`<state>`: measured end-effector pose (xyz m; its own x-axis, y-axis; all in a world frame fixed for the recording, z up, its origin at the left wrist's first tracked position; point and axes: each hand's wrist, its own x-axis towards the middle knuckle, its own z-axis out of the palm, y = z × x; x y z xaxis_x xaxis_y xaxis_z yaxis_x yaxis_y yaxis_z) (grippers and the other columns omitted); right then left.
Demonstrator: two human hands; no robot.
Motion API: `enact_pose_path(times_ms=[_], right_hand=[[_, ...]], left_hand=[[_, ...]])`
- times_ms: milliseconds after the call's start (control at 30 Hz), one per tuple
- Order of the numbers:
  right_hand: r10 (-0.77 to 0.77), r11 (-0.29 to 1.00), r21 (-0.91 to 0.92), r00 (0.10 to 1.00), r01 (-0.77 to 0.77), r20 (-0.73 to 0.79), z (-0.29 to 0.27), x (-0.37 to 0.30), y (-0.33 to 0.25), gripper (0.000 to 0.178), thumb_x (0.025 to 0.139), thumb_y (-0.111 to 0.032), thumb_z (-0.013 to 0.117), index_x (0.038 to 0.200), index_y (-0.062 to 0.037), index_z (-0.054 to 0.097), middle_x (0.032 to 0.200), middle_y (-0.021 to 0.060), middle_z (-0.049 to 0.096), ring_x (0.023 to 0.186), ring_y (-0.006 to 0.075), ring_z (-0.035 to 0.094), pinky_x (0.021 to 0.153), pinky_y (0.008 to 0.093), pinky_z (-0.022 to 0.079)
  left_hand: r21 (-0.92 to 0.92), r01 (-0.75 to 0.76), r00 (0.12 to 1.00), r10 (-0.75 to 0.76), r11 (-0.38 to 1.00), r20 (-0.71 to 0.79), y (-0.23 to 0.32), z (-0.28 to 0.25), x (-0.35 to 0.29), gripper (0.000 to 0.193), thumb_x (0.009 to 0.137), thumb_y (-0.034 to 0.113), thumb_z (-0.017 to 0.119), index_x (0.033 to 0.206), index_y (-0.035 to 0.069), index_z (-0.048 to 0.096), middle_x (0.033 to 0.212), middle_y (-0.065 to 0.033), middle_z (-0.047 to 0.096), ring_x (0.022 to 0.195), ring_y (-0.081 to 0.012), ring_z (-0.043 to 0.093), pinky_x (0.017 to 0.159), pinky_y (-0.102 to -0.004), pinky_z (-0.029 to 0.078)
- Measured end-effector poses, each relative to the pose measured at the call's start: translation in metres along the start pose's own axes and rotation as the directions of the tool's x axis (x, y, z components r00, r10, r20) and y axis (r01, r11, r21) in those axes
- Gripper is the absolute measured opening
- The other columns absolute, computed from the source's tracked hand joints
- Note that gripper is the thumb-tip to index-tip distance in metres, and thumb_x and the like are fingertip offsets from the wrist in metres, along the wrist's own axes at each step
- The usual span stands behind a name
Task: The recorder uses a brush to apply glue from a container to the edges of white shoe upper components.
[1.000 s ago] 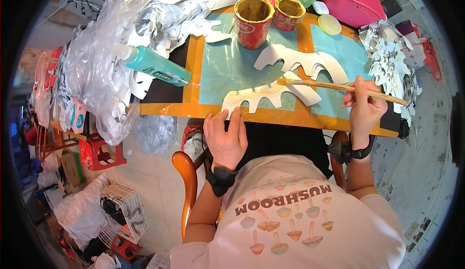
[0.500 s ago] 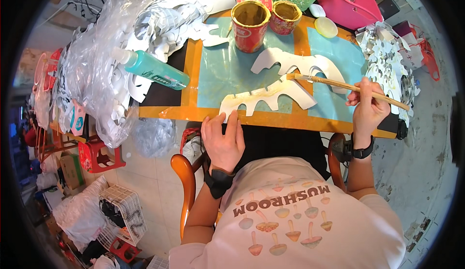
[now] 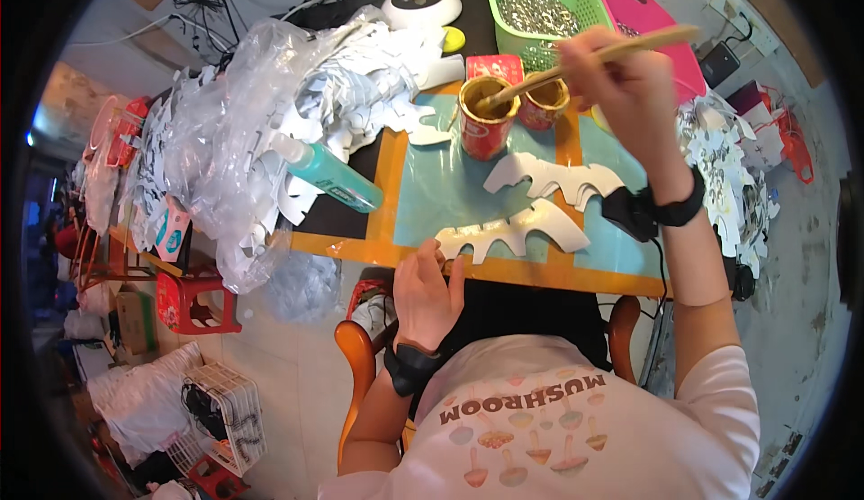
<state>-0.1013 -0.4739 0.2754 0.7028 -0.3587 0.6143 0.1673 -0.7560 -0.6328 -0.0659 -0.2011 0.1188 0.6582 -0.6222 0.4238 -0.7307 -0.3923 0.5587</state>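
My right hand [image 3: 621, 86] is closed around the long wooden handle of a brush [image 3: 666, 39], slightly blurred. The brush's other end dips into the mouth of a tall red can [image 3: 486, 135], whose inside is coated yellowish brown. At the table's front edge, my left hand [image 3: 427, 293] lies with fingers stretched out, fingertips at the left end of a white cut-out piece [image 3: 517, 232]. That piece has a scalloped lower edge, small slits along the top and a yellowish smear. A similar white piece [image 3: 553, 179] lies behind it, its right end hidden by my right wrist.
A smaller red can [image 3: 544, 108] stands beside the tall one. A teal spray bottle [image 3: 333, 176] lies at the left by heaped white cut-outs [image 3: 360, 77] and clear plastic [image 3: 216, 140]. Behind are a green basket [image 3: 540, 14] of metal bits and a pink basket [image 3: 688, 77].
My right hand has lifted the brush off the front white piece and moved it forward and left, into the tall red can. My left hand stays by the piece's left end. The view has shifted.
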Motion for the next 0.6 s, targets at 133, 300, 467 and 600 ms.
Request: enact_pose_path(times_ms=[133,300,467,600], right_hand=[[0.010,1.000,0.008,0.974,-0.012,0.228,0.035,0.011,0.017,0.024,0.089,-0.017,0.067,0.075,0.0010,0.062,0.051,0.0059,0.051,0.043,0.0113,0.048,0.044,0.0270,0.038],[0.015,1.000,-0.017,0.980,-0.012,0.201,0.036,0.011,0.024,0.024,0.089,-0.017,0.067,0.074,0.0014,0.062,0.050,0.0074,0.049,0.043,0.0134,0.048,0.044,0.0290,0.039],[0.154,0.933,0.332,0.988,-0.136,-0.027,0.010,0.006,0.031,0.024,0.094,-0.020,0.062,0.078,-0.0011,0.065,0.054,0.0021,0.057,0.045,0.0076,0.054,0.041,0.0213,0.039],[0.347,0.867,0.449,0.910,-0.219,-0.226,-0.031,-0.006,0.037,0.022,0.094,-0.019,0.061,0.082,-0.0014,0.065,0.057,0.0009,0.058,0.043,0.0052,0.050,0.039,0.0183,0.038]], left_hand=[[0.030,-0.042,0.998,0.043,0.999,-0.035,-0.001,-0.008,0.010,0.024,0.082,0.011,0.071,0.099,0.001,0.059,0.076,-0.0117,0.058,0.067,-0.0292,0.056,0.062,-0.0383,0.043],[0.016,-0.080,0.997,0.081,0.997,-0.022,0.007,-0.010,0.013,0.018,0.079,0.009,0.072,0.091,0.002,0.061,0.077,-0.0113,0.059,0.070,-0.0286,0.057,0.064,-0.0379,0.043],[-0.029,-0.100,0.993,0.102,0.995,0.056,0.018,0.003,0.003,0.017,0.078,0.008,0.071,0.090,0.002,0.062,0.080,-0.0112,0.060,0.075,-0.0304,0.057,0.067,-0.0387,0.043],[-0.057,-0.100,0.991,0.105,0.993,0.087,0.024,0.005,-0.002,0.015,0.078,0.007,0.071,0.089,0.003,0.061,0.081,-0.0111,0.060,0.076,-0.0311,0.057,0.068,-0.0389,0.043]])
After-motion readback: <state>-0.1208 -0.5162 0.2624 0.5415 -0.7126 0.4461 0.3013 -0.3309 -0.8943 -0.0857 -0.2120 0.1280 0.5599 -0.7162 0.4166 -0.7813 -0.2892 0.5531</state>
